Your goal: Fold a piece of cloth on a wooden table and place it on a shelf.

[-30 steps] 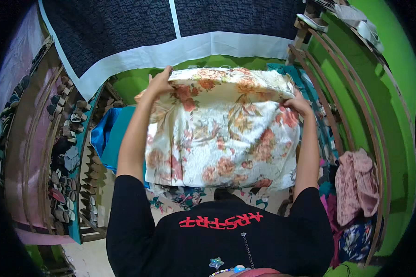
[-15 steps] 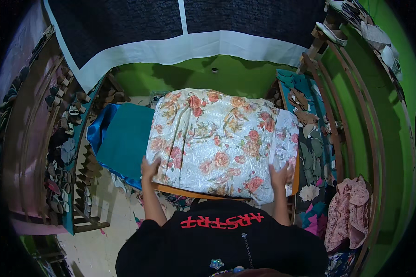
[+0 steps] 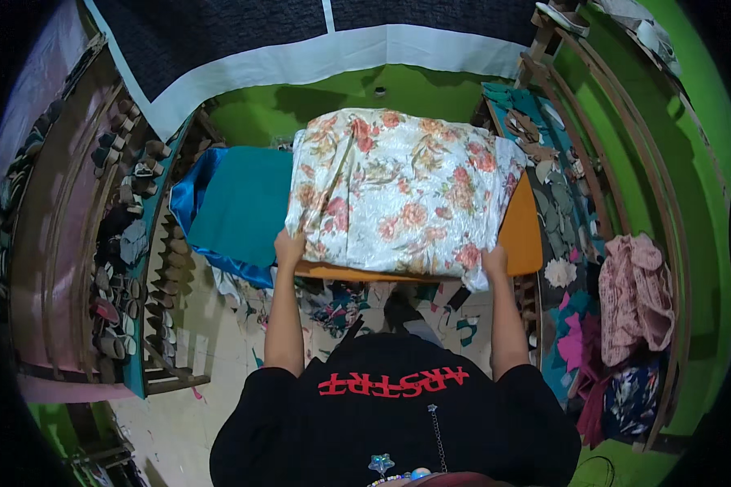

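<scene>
A white cloth with orange and red flowers lies folded in layers across an orange tabletop. My left hand is closed on its near left edge. At the near right corner, my right hand is closed on the cloth, and a small flap hangs below it. Both arms are stretched forward, and the fingertips are partly hidden. To the left of the flowered cloth lies a flat teal cloth, with shiny blue satin around its outer edge.
Shoe racks stand at the left. On the right, a bench carries fabric pieces and shoes, with a pink ruffled garment at its near end. Fabric scraps litter the floor under the table. A dark curtain hangs behind.
My hands have closed on the flowered cloth's near corners, and my arms reach farther out. The cloth's right side has shifted left, baring more orange tabletop. The view has also shifted.
</scene>
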Motion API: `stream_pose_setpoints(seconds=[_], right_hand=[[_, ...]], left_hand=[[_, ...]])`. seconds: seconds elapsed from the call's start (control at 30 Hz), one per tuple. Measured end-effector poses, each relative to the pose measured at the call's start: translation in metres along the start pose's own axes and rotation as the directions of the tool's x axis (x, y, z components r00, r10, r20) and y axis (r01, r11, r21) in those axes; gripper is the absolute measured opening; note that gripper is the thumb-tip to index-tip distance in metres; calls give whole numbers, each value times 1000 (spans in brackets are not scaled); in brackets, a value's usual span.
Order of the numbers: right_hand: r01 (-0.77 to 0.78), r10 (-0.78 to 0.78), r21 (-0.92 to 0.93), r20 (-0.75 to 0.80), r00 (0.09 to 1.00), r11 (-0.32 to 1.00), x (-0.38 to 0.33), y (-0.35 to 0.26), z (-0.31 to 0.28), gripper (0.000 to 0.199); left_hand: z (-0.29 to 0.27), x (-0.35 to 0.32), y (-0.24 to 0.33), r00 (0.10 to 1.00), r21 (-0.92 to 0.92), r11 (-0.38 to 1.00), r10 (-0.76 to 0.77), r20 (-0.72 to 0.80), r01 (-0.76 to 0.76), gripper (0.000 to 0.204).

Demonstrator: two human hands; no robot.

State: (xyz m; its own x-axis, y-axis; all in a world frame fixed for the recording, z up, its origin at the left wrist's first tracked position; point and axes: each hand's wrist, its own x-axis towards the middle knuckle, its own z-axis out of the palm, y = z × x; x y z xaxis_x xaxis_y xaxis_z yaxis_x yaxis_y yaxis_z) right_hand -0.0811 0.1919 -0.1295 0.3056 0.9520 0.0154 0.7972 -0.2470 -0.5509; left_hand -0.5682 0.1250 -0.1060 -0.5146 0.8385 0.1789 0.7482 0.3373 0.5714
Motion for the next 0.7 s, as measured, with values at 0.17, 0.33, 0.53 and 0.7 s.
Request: stream_pose_setpoints(seconds=[0.17,0.33,0.53,0.7], right_hand=[[102,-109,183,29,994,978,-27,45,-19,42],[-136,91,187,230,969,973,-107,16,-76,31],[-273,240,89,273,931,958,-147,38,-102,37],[-312,359,-178,446,820,933,-116,75,-93,69]], left_hand=[[-26,-19,-26,965,-383,898,-140,223,219,38],[-31,-102,-94,880,-387,806,-321,349,448,32],[-58,-156,-91,750,-498,588,-328,574,638,43],[-66,-130,-82,790,-143,873,-338,511,466,55]])
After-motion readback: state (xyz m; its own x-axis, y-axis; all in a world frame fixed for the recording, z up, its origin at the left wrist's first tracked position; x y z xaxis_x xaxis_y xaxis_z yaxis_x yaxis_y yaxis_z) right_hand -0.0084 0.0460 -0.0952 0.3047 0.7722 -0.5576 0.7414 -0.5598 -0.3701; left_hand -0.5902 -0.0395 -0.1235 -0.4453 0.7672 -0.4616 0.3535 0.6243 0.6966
